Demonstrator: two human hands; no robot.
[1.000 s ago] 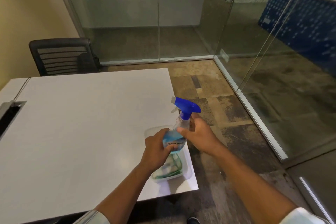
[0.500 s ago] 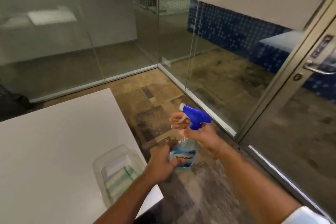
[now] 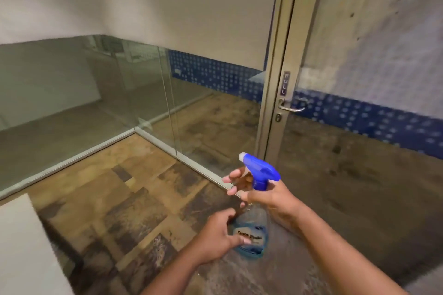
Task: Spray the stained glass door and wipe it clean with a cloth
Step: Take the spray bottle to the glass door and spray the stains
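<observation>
- Head view, looking fwd & down: clear plastic spray bottle w/ blue liquid and blue trigger head (image 3: 251, 230) held upright in mid-air, above the patchwork brown/tan carpet-tile floor (image 3: 119, 199), just in front of the door.
- Right hand (image 3: 271, 196) wrapped round bottle neck right under the trigger head; two fingers (image 3: 233, 176) stretched fwd past the trigger, not curled tight. So: hand closed on neck, index side loose.
- Left hand (image 3: 220, 235) at the bottle's lower body, thumb lying on the label, fingers behind; palm side hidden, grip looks light. Both hands touch the bottle.
- White nozzle tip points up-left, away from the door.
- Metal-framed glass door w/ frosted upper band (image 3: 359, 151) fills right side. Dark specks on the frosted part and smudgy dark patches lower down.
- Silver lever door handle (image 3: 293, 105) on the frame stile, keyhole below it, small vertical "PULL" sign (image 3: 286, 84) above it.
- Left of door: fixed glass partition panels (image 3: 96, 93) meeting in a corner, metal floor rail along the bottom; blue dotted wall band visible through the glass.
- White counter corner (image 3: 21, 246) at bottom-left edge, well apart from bottle.
- No cloth in view.
</observation>
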